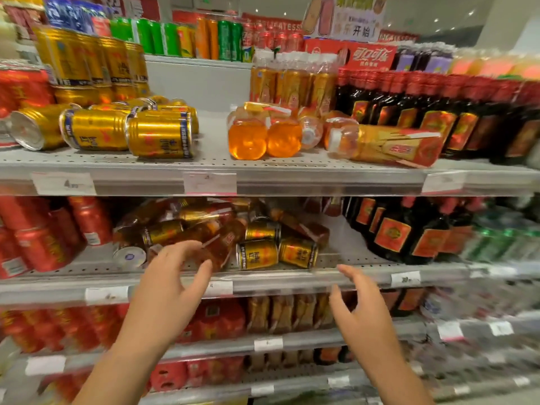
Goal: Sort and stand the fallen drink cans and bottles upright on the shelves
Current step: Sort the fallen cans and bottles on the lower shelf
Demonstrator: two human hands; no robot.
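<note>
Lying toppled on upper shelf (213, 147): gold cans (159, 138) left, orange bottles (264, 138) centre. Middle shelf (350, 254) holds mixed heap (222, 232) of both. Left hand (172, 290), right hand (363, 311) raised before it, fingers spread, grasping nothing.

Left hand (171, 283) and right hand (362, 305) both raised, fingers spread, holding nothing
</note>
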